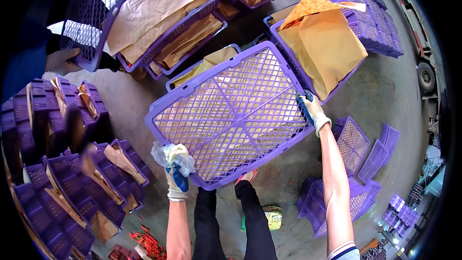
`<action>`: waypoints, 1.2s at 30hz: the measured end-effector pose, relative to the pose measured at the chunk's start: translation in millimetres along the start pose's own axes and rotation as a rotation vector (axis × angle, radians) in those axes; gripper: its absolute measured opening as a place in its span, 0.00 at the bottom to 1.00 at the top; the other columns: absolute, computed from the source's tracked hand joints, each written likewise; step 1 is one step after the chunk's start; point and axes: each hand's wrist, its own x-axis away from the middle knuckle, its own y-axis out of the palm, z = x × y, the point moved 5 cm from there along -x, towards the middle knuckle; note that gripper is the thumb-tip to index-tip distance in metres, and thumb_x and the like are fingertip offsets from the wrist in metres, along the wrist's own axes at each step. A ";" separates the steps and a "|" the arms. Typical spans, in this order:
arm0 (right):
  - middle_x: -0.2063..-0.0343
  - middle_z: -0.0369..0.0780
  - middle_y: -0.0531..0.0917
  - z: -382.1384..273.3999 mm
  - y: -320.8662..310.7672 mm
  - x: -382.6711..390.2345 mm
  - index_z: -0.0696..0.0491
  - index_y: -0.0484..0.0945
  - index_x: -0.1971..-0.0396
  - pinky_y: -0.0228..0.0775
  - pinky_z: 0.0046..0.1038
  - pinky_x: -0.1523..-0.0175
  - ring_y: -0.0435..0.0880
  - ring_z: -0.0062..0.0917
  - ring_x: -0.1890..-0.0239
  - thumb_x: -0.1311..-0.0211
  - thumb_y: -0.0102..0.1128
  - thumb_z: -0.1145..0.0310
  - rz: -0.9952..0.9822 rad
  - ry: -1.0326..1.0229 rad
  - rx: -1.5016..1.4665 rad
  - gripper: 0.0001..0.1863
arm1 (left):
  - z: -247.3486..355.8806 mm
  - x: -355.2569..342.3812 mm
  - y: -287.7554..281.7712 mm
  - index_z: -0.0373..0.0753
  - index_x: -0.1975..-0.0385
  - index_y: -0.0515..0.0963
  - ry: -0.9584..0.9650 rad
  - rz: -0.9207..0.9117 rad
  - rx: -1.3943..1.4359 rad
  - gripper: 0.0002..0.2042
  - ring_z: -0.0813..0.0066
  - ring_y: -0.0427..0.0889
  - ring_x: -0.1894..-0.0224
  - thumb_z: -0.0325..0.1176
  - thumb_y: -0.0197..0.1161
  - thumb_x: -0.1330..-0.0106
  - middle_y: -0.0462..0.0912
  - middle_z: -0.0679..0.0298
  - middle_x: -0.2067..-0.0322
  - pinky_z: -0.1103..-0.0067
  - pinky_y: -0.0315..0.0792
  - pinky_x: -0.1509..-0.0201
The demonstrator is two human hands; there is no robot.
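A purple plastic crate [239,120] hangs tilted in front of me, its lattice panel facing me with pale paper showing through. My right hand [312,110], in a white and blue work glove, is closed round the crate's right edge. At the lower left corner my left hand [177,180], gloved alike, is closed on a crumpled clear plastic bag [174,156] with something whitish in it. Whether its fingers also grip the crate I cannot tell.
Paper-lined purple crates [166,14] stand ahead, one [322,53] at right. Crate stacks [72,188] fill the left; loose crates [351,144] lie right. Another person's hand [62,60] is at a crate, far left. Red chillies [147,243] lie on the floor.
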 end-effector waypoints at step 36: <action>0.68 0.35 0.76 197.3 22.8 549.8 0.58 0.73 0.58 0.68 0.21 0.66 0.74 0.15 0.70 0.40 0.57 0.60 0.557 0.605 -0.510 0.18 | 69.7 154.3 -85.7 0.33 0.49 0.69 -0.446 -0.174 -0.232 0.28 0.70 0.79 0.57 0.50 0.60 0.40 0.78 0.60 0.58 0.76 0.75 0.55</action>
